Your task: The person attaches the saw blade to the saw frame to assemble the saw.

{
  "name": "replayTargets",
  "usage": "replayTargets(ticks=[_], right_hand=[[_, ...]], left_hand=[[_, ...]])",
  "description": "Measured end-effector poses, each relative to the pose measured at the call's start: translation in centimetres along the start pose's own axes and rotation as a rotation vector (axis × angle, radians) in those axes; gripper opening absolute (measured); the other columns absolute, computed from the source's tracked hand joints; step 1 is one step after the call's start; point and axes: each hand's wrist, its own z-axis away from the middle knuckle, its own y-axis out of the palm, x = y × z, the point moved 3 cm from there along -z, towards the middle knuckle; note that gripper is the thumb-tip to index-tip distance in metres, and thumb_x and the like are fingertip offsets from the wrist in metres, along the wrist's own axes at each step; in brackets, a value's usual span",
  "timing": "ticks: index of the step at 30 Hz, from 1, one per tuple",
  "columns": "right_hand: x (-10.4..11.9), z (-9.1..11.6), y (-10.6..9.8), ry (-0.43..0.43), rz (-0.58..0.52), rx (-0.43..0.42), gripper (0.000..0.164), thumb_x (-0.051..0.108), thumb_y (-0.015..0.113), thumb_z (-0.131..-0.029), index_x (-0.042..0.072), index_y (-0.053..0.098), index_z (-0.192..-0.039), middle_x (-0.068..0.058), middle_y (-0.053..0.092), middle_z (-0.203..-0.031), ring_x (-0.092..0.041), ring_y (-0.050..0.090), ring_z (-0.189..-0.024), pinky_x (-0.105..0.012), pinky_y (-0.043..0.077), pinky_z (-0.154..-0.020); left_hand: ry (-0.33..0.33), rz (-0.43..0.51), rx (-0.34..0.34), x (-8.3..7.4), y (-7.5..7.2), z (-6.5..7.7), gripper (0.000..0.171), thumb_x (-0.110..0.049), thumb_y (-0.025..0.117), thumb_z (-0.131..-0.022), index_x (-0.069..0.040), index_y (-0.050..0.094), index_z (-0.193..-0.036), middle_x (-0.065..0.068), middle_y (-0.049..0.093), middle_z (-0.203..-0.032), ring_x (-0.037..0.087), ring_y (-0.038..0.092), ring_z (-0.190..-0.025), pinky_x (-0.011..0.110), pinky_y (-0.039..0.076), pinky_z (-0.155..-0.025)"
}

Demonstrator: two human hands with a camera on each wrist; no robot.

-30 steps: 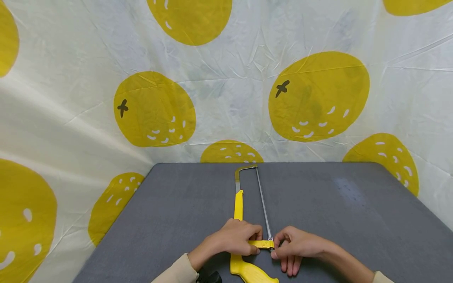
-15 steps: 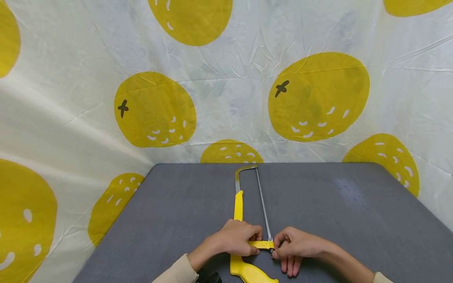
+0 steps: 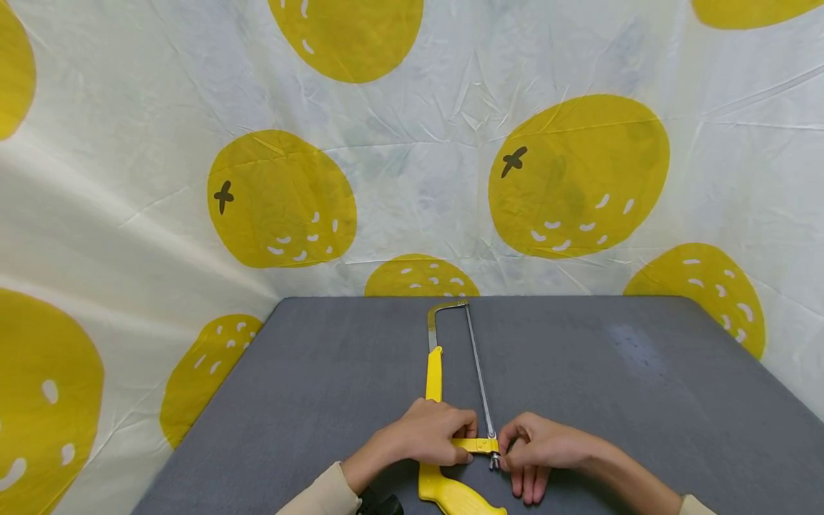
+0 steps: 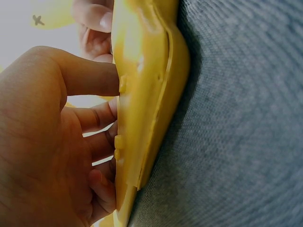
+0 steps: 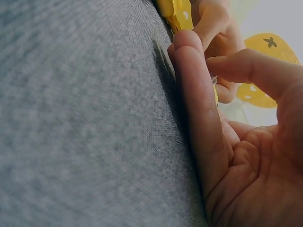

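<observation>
A hacksaw with a yellow frame (image 3: pixel 434 375) lies flat on the grey table, its blade (image 3: pixel 479 365) on the right side and the bow at the far end. My left hand (image 3: pixel 430 433) grips the frame near the handle (image 3: pixel 460 496), thumb and fingers on the yellow crosspiece (image 3: pixel 475 445). In the left wrist view the fingertips press along the yellow frame (image 4: pixel 142 94). At the blade's near end sits a metal wing nut (image 3: pixel 494 462). My right hand (image 3: pixel 543 447) has its curled index finger and thumb at the nut's right side; the other fingers rest on the cloth.
The grey cloth-covered table (image 3: pixel 579 357) runs back to a white curtain (image 3: pixel 425 193) printed with yellow fruit. A small black object (image 3: pixel 381 504) shows beside the left sleeve (image 3: pixel 325 493). A pale patch (image 3: pixel 634 347) marks the table at right.
My right thumb has shifted slightly to the right, so more of the wing nut shows. The left hand and the hacksaw have stayed where they were.
</observation>
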Motion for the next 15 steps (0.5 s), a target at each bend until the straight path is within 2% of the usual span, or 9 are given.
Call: replayTargets(ticks=[15], right_hand=[[-0.19,-0.04,-0.24,-0.007,-0.003,0.014,0.007,0.003,0.06,-0.093,0.0,0.06,-0.1,-0.003,0.073,-0.072,-0.006,0.072,-0.057,-0.024,0.056,-0.052]], left_hand=[[-0.006,-0.003,0.001,0.17,0.14,-0.28,0.015,-0.039,0.072,-0.09,-0.032,0.059,-0.09,-0.016,0.049,-0.067,0.002,0.046,-0.057,0.024,0.034,-0.056]])
